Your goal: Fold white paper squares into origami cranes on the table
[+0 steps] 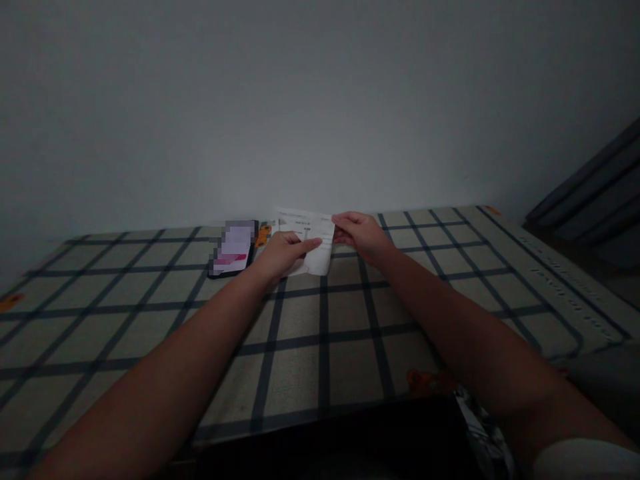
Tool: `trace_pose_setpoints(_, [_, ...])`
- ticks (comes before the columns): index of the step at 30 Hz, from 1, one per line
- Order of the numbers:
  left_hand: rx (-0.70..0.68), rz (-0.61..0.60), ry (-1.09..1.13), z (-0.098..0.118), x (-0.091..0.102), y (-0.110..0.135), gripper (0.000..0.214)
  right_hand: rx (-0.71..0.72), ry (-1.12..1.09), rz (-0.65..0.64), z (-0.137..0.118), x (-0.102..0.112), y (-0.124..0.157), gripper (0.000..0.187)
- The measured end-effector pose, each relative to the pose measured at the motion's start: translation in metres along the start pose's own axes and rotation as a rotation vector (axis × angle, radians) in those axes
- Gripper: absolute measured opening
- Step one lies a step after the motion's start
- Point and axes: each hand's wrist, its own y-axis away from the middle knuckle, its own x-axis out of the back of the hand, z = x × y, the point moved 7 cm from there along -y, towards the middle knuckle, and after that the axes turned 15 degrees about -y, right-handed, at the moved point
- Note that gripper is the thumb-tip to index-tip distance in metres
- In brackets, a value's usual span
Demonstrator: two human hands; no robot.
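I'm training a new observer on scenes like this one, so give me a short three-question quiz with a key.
1. True or false: the left hand and the right hand both hold the printed paper.
2. Where does the smartphone lie? A) under the printed paper; B) on the left hand's side; C) on the right hand's side.
3. Fill the gap: the checked tablecloth has dark crossing ____.

Key: 1. True; 2. B; 3. lines

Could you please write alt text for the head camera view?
Two bare hands, left and right, hold a printed sheet of white paper above a checked tablecloth. A phone with its screen lit lies to the left, and a plain wall stands behind.
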Motion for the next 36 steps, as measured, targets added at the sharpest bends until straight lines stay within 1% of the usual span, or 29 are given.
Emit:
trace_pose_setpoints(3, [0.001, 0.048, 0.108, 0.002, 0.002, 0.000, 0.039, -0.014, 0.040, -0.043, 0.001, -0.003, 0.000, 0.024])
trace_pose_setpoints(5, [0.015, 0.096, 0.121, 0.001, 0.004, 0.000, 0.038, -0.046, 0.076, -0.081, 0.005, -0.004, 0.000, 0.021])
trace_pose_setpoints(7, [0.015, 0.119, 0.119, 0.001, 0.006, -0.001, 0.037, -0.080, 0.119, -0.102, 0.010, -0.005, 0.000, 0.018])
trace_pose_setpoints(11, [0.014, 0.096, 0.127, -0.003, 0.005, -0.003, 0.038, -0.105, 0.192, -0.089, 0.013, -0.003, -0.001, 0.013])
trace_pose_setpoints(15, [0.010, 0.096, 0.095, -0.006, 0.004, -0.004, 0.038, -0.067, 0.279, -0.057, 0.009, -0.002, 0.000, 0.009])
trace_pose_setpoints(18, [0.001, 0.104, 0.076, -0.007, 0.005, -0.004, 0.038, -0.034, 0.310, -0.038, 0.007, -0.003, 0.000, 0.009])
trace_pose_setpoints(21, [-0.014, 0.107, 0.053, -0.007, 0.007, -0.004, 0.039, -0.053, 0.304, -0.039, 0.009, -0.003, 0.000, 0.008])
trace_pose_setpoints(25, [-0.036, 0.157, -0.052, -0.003, 0.011, -0.002, 0.039, -0.111, 0.255, -0.050, 0.013, -0.003, 0.000, 0.008])
trace_pose_setpoints(27, [-0.036, 0.169, -0.086, -0.001, 0.012, -0.001, 0.039, -0.098, 0.225, -0.059, 0.011, -0.004, 0.000, 0.010])
trace_pose_setpoints(31, [-0.049, 0.144, -0.062, 0.002, 0.009, 0.000, 0.039, -0.044, 0.196, -0.054, 0.007, -0.005, 0.000, 0.009])
trace_pose_setpoints(34, [-0.077, 0.103, -0.024, 0.003, 0.007, -0.001, 0.041, -0.055, 0.153, -0.035, 0.009, -0.004, 0.000, 0.008])
trace_pose_setpoints(36, [-0.094, 0.089, -0.037, 0.004, 0.007, -0.001, 0.040, -0.075, 0.094, -0.022, 0.012, -0.004, 0.000, 0.006])
